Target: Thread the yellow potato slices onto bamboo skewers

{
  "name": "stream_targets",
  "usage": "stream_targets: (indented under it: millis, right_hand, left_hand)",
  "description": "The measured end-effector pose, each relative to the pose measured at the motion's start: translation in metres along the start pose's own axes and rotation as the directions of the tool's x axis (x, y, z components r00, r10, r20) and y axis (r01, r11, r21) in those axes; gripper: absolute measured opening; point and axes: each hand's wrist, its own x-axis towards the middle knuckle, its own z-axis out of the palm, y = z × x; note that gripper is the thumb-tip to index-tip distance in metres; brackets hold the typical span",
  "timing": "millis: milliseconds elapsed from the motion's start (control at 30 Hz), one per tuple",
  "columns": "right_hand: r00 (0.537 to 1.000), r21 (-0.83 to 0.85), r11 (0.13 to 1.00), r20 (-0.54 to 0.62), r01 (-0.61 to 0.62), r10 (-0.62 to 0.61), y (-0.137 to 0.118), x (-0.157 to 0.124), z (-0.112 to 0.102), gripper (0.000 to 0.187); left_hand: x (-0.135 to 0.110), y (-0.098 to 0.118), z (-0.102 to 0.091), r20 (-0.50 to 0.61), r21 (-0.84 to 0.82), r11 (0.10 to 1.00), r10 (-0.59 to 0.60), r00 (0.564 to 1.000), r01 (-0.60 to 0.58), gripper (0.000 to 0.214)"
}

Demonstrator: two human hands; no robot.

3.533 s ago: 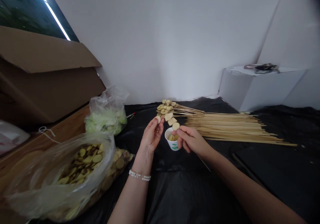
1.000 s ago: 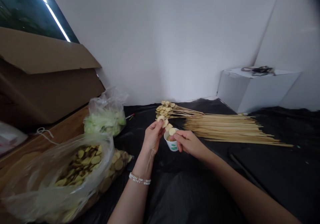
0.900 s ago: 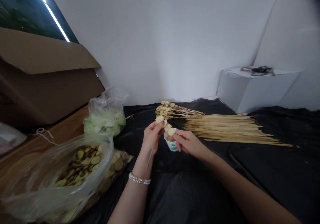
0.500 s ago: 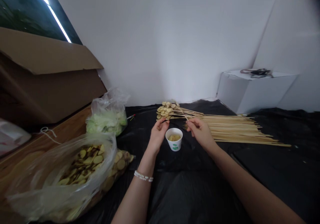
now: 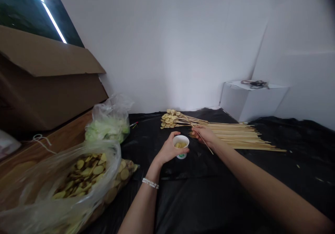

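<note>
My left hand point(image 5: 169, 149) is wrapped around a white paper cup point(image 5: 181, 156) with a green print, thumb across its front. Pale slices point(image 5: 180, 144) lie inside the cup. Between the fingers of my right hand point(image 5: 204, 135) is a thin wooden skewer point(image 5: 207, 146), slanting down to the right; its upper end reaches toward the pile behind. Just beyond the hands lie skewered potato slices point(image 5: 169, 118), their sticks pointing right. A spread of bare bamboo skewers point(image 5: 243, 136) lies under and beside my right wrist.
An open plastic bag of potato slices point(image 5: 83, 174) stands at the left, with another bag of slices point(image 5: 123, 174) against it. Behind is a bag of pale green leaves point(image 5: 107, 127). A cardboard box point(image 5: 49, 87) and a white box point(image 5: 240, 99) flank the black sheet point(image 5: 199, 199).
My left hand has come down and closed around the cup. In my right hand the skewer now slants down to the right. The view has shifted slightly.
</note>
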Motion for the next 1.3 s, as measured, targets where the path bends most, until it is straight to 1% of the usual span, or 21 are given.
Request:
stream_targets:
  millis: [67,167,300,433,533,633,767,900,1000,1067,1133,1200,1300]
  right_hand:
    - [1.000,-0.101,0.995,-0.008,0.012,-0.012,-0.003,0.011,0.000,0.012]
    - [0.995,-0.276,0.959,-0.047,0.067,-0.083,-0.009,0.032,0.001,0.011]
    - [0.974,-0.517,0.846,-0.093,0.131,-0.208,-0.018,0.062,0.007,0.016]
    - [0.957,-0.673,0.717,-0.046,0.182,-0.287,-0.023,0.089,0.020,0.024]
    - [0.951,-0.739,0.644,-0.016,0.198,-0.310,-0.023,0.103,0.031,0.028]
    - [0.948,-0.776,0.599,-0.002,0.199,-0.317,-0.019,0.113,0.039,0.030]
    - [0.947,-0.800,0.570,-0.006,0.188,-0.322,-0.014,0.120,0.044,0.030]
    - [0.934,-0.804,0.562,-0.026,0.192,-0.356,-0.015,0.118,0.045,0.032]
    - [0.917,-0.798,0.557,-0.013,0.230,-0.398,-0.022,0.112,0.037,0.034]
    - [0.906,-0.790,0.546,0.028,0.278,-0.422,-0.029,0.106,0.024,0.032]
    - [0.898,-0.780,0.533,0.081,0.327,-0.432,-0.033,0.099,0.005,0.030]
    - [0.897,-0.769,0.526,0.135,0.362,-0.420,-0.034,0.090,-0.019,0.029]
    - [0.913,-0.770,0.528,0.171,0.359,-0.371,-0.027,0.074,-0.059,0.024]
  left_hand:
    - [-0.001,0.000,0.002,-0.048,0.034,0.999,0.011,0.999,-0.009,0.076]
    - [-0.003,-0.001,0.005,-0.109,0.088,0.995,0.047,0.993,-0.038,0.070]
    - [-0.004,-0.003,0.010,-0.205,0.136,0.988,0.102,0.974,-0.075,0.061]
    - [-0.002,-0.006,0.013,-0.281,0.163,0.979,0.162,0.946,-0.120,0.063]
    - [-0.002,-0.007,0.014,-0.270,0.199,0.970,0.189,0.944,-0.138,0.065]
    - [-0.002,-0.009,0.015,-0.243,0.216,0.967,0.186,0.952,-0.133,0.068]
    - [-0.001,-0.009,0.014,-0.248,0.187,0.977,0.150,0.957,-0.105,0.068]
    - [-0.001,-0.008,0.014,-0.239,0.173,0.980,0.136,0.961,-0.096,0.069]
    - [-0.001,-0.007,0.014,-0.233,0.163,0.983,0.121,0.965,-0.084,0.071]
    - [-0.001,-0.008,0.013,-0.222,0.144,0.987,0.104,0.969,-0.073,0.073]
    - [-0.001,-0.008,0.013,-0.208,0.127,0.990,0.091,0.974,-0.066,0.075]
    - [0.000,-0.009,0.012,-0.184,0.116,0.991,0.085,0.979,-0.064,0.077]
    - [0.001,-0.010,0.011,-0.164,0.118,0.991,0.081,0.983,-0.062,0.074]
